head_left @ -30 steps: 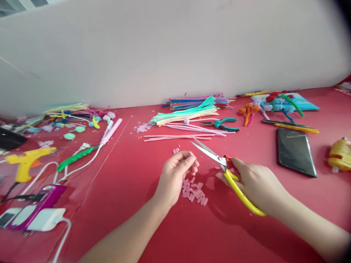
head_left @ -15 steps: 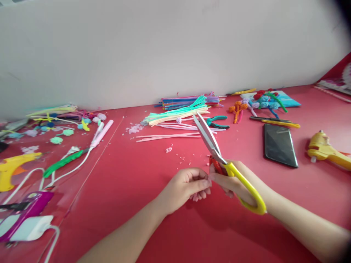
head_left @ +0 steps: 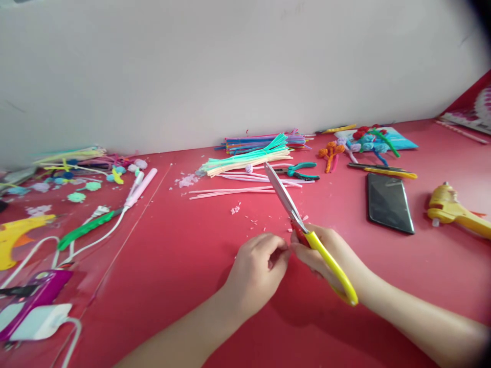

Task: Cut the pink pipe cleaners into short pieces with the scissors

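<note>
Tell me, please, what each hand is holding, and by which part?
The right hand holds the scissors by their yellow handle, blades shut. The left hand pinches its fingertips beside it; whether they hold anything cannot be told.

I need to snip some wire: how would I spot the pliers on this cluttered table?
At the back of the red table, by the white wall, lies a bundle of coloured sticks. The pliers lie just in front of its right end, beside the tip of the scissors. Theirs are the only teal handles; the scissors' is yellow.
</note>
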A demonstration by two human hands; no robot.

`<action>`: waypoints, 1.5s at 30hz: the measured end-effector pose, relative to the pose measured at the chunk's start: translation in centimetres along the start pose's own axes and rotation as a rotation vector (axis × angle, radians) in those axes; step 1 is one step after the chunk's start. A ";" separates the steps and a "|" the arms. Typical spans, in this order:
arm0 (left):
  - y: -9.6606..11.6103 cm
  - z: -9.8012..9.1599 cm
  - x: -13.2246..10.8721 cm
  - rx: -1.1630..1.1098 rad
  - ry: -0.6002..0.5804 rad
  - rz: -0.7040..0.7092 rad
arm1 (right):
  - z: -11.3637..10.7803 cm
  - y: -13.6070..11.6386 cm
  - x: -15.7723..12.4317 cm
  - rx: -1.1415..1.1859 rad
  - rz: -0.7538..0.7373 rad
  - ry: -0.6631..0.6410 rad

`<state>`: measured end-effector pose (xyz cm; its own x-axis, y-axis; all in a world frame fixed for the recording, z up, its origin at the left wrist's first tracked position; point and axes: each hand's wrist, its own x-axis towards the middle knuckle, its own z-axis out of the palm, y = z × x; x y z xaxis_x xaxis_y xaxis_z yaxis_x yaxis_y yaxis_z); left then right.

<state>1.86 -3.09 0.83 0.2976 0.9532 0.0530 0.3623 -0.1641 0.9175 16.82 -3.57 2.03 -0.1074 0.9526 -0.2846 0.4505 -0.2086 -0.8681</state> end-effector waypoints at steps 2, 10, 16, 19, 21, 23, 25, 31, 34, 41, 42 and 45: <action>-0.1 -0.2 0.2 -0.147 -0.056 -0.117 | -0.1 -0.1 0.0 0.017 -0.013 -0.004; -0.4 -0.6 0.6 -0.378 -0.214 -0.320 | -0.4 -0.3 0.0 0.036 -0.001 -0.060; -0.4 -0.6 0.4 -0.383 -0.200 -0.318 | -0.3 0.3 0.2 -0.057 -0.078 -0.017; -0.3 -0.9 0.8 -0.477 -0.206 -0.366 | -0.6 0.8 0.5 -0.193 -0.168 0.005; -0.4 -1.3 1.2 -0.571 -0.123 -0.389 | -1.0 1.3 0.7 -0.366 -0.226 0.045; -0.6 -1.7 1.7 -0.665 0.029 -0.376 | -1.3 1.8 0.8 -0.572 -0.241 0.151; -0.9 -2.1 2.1 -0.735 0.157 -0.342 | -1.3 2.3 0.9 -0.725 -0.251 0.205; -1.1 -2.8 2.3 -0.780 0.244 -0.239 | -0.5 3.2 0.8 -0.917 -0.305 0.195; -1.1 -2.9 2.2 -0.782 0.269 -0.233 | -0.3 3.5 0.8 -0.960 -0.320 0.198; -1.2 -2.9 2.2 -0.780 0.293 -0.234 | -0.3 3.9 0.9 -1.004 -0.383 0.226; -1.2 -2.9 2.2 -0.780 0.290 -0.231 | -0.2 3.9 0.9 -1.007 -0.389 0.231; -1.1 -3.0 2.2 -0.769 0.277 -0.228 | -0.1 3.9 0.9 -1.022 -0.388 0.245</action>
<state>-0.55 -0.05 1.08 0.0271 0.9862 -0.1633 -0.3439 0.1626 0.9248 18.60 -3.52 -1.56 -0.2716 0.9551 0.1183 0.9529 0.2841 -0.1063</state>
